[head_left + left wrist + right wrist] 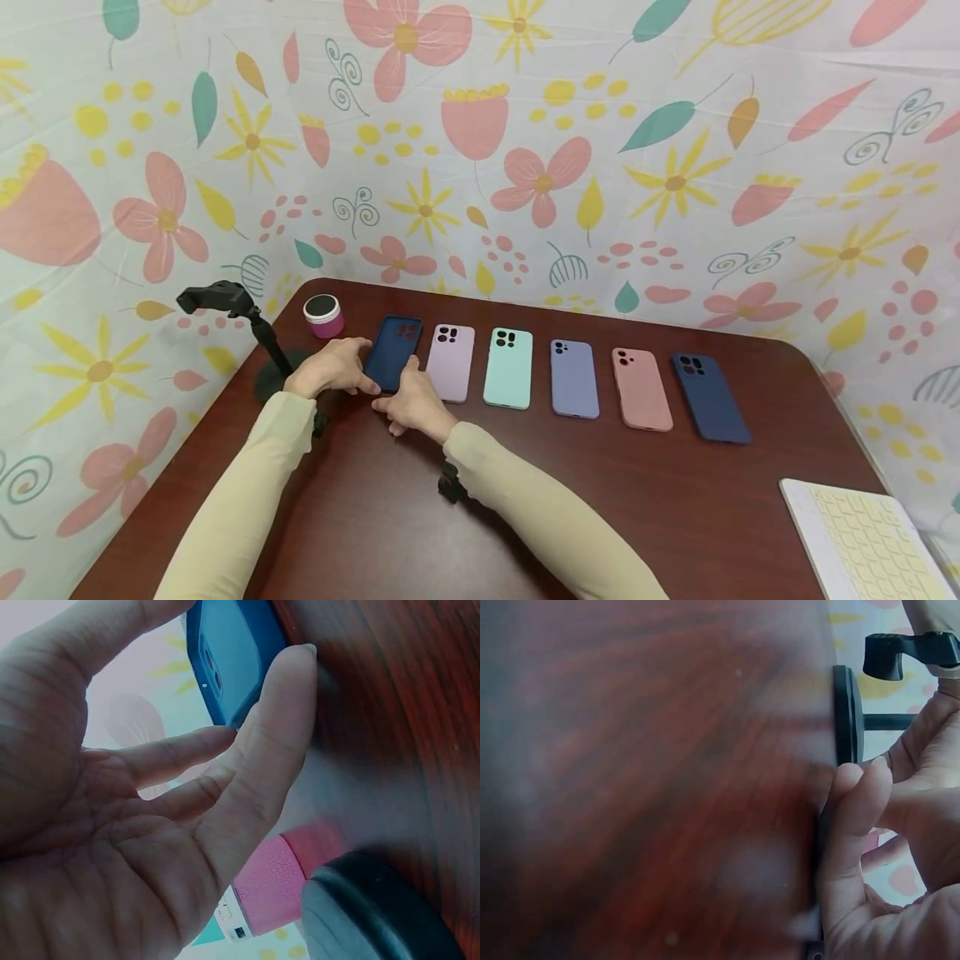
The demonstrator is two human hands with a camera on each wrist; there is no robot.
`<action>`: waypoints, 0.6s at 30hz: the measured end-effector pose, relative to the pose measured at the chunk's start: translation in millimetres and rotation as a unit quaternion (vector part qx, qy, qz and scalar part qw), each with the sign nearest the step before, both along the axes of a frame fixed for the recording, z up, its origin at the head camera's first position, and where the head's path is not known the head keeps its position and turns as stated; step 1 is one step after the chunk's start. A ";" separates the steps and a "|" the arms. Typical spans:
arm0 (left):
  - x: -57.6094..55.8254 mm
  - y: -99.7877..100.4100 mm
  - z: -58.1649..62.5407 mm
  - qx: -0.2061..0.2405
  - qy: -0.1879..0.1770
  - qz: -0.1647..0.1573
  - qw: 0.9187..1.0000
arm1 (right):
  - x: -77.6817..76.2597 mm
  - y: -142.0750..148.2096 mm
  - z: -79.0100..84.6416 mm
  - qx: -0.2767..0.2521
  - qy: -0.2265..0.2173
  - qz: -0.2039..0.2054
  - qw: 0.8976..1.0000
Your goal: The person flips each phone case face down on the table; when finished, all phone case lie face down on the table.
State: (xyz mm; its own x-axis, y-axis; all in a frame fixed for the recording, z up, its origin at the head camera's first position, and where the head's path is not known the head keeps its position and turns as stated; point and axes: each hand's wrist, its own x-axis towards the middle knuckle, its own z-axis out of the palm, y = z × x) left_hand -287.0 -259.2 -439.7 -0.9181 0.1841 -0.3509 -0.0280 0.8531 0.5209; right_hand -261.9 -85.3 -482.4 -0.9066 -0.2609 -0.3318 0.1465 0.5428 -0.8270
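A dark blue phone case [393, 346] lies at the left end of a row, hollow side up, its camera cutout at the far end. My left hand [333, 367] is at its left edge, thumb toward the near corner and fingers farther along. In the left wrist view, a fingertip meets a corner of this case [236, 652]. My right hand [416, 400] is at the near right side, its index finger against the right edge and thumb by the near end. The right wrist view shows curled fingers [855, 810] close to the tabletop; the case is hidden there.
Rightward on the brown table [360, 517] lie lavender [452, 371], mint [508, 371], periwinkle [575, 383], pink [645, 396] and navy [712, 404] phone cases. A pink jar [325, 323] and black stand [264, 337] are at left. A white keyboard [862, 533] lies front right.
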 end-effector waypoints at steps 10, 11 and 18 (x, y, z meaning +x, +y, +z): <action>-0.6 -1.1 -3.2 0.027 0.000 0.002 1.000 | -2.5 -5.1 2.0 0.014 -0.001 -0.026 1.000; -1.2 -1.8 -3.4 0.028 -0.001 0.002 1.000 | -1.9 -5.4 2.1 0.013 -0.001 -0.028 1.000; -4.8 -4.1 -4.7 0.035 -0.004 0.000 0.999 | 1.5 -4.8 4.5 -0.004 0.007 -0.035 0.999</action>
State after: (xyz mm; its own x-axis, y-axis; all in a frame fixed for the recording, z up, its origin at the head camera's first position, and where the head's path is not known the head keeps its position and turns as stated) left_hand -291.8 -263.4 -444.4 -0.9150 0.2093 -0.3449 -0.0321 0.8143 0.5795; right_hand -260.4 -90.1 -477.9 -0.9272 -0.1994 -0.3169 0.1723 0.5242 -0.8340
